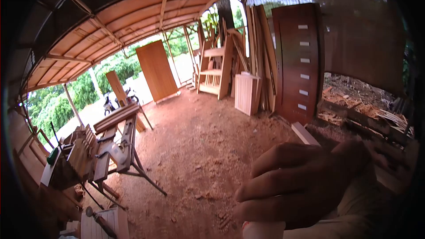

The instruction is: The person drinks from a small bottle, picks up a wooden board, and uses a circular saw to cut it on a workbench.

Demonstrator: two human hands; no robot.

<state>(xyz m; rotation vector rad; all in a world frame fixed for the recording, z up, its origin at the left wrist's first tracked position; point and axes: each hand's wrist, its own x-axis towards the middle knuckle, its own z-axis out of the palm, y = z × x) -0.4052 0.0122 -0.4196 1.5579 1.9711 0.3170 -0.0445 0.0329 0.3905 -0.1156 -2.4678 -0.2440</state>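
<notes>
Close to the camera at the lower right, my right hand (301,181) shows its back, with the fingers bent and pointing left. Below the fingers, a pale, rounded thing (263,230) with a small reddish spot shows at the bottom edge. Most of it is hidden by the hand, so I cannot make out its kind. Tan cloth (363,208) lies beside and below the wrist. Just beyond the knuckles, the end of a pale wooden board (305,133) sticks out, and the hand covers the rest of it. My left hand is out of view.
A workbench (133,141) holding boards and tools stands at left. A wooden-handled tool (102,223) lies on a slatted panel (119,221). Beyond the shavings-strewn dirt floor (190,159) are a leaning panel (157,71), a wooden frame (212,71) and a dark door (296,62).
</notes>
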